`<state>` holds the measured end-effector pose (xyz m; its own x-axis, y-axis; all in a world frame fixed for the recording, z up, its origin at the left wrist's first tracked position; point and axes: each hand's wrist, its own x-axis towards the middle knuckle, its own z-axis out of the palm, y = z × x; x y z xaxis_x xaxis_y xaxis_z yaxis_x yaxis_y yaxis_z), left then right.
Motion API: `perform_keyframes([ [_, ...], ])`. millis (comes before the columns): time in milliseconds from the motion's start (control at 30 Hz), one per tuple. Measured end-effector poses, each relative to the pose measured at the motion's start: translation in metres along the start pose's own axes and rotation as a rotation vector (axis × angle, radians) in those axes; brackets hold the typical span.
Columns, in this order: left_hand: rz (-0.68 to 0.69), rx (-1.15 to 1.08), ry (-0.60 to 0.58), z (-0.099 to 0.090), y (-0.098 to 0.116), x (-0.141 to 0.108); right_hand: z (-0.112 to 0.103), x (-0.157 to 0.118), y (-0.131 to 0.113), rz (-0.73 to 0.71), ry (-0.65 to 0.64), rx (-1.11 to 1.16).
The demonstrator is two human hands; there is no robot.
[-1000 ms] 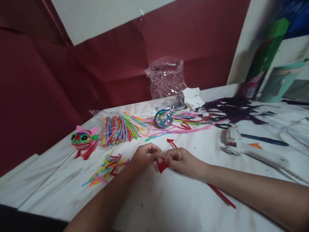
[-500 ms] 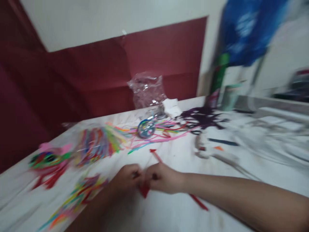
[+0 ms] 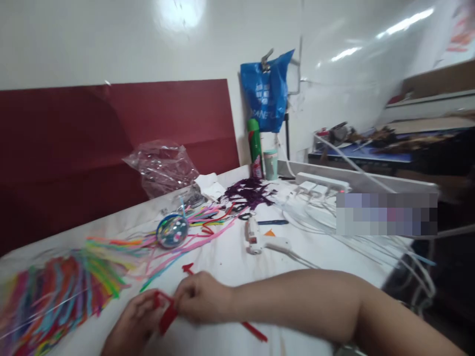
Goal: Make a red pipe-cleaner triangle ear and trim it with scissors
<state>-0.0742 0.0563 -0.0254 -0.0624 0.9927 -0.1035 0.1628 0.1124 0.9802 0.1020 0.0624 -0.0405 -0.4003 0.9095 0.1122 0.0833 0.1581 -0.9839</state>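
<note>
Two bare hands meet over a white table [image 3: 218, 262], a bent red strip [image 3: 168, 319] between them. The right hand [image 3: 202, 296] is curled tight, thumb and finger pinching the strip; the left hand [image 3: 133, 319] is half curled, fingertips at the strip's other side — whether it grips cannot be told. A second red strip [image 3: 255, 332] passes beneath the right forearm. Colored stems [image 3: 55, 291] spread at left, a clear ball [image 3: 172, 231] beyond the hands — and a glue gun [image 3: 253, 237] lies past the right forearm.
</note>
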Motion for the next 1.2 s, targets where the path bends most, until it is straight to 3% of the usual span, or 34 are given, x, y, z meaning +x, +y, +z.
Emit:
perform_keyframes([
  [67, -0.009, -0.036, -0.069, 0.008, 0.003, -0.009, -0.001, -0.001, -0.007, -0.002, 0.137, 0.183],
  [267, -0.019, -0.222, -0.114, 0.031, 0.005, -0.023, -0.006, -0.005, -0.016, -0.039, 0.107, 0.301],
  [433, 0.034, -0.270, -0.043, 0.030, 0.020, -0.033, -0.007, -0.013, -0.026, -0.115, -0.001, 0.234],
  [567, 0.043, -0.356, -0.041, 0.025, 0.022, -0.036, -0.015, -0.004, -0.037, -0.102, 0.058, 0.232],
  [767, -0.024, -0.389, 0.004, 0.019, 0.016, -0.031, -0.045, 0.013, -0.048, -0.073, 0.125, 0.099],
  [933, -0.062, -0.506, 0.003, 0.016, 0.016, -0.033, -0.072, 0.005, -0.035, -0.046, 0.095, -0.140],
  [1033, -0.044, -0.531, -0.052, 0.017, 0.012, -0.036, -0.065, -0.006, -0.025, -0.004, 0.059, -0.153],
  [1200, 0.030, -0.472, -0.086, 0.020, 0.006, -0.040, -0.029, -0.025, -0.025, -0.029, -0.043, -0.143],
])
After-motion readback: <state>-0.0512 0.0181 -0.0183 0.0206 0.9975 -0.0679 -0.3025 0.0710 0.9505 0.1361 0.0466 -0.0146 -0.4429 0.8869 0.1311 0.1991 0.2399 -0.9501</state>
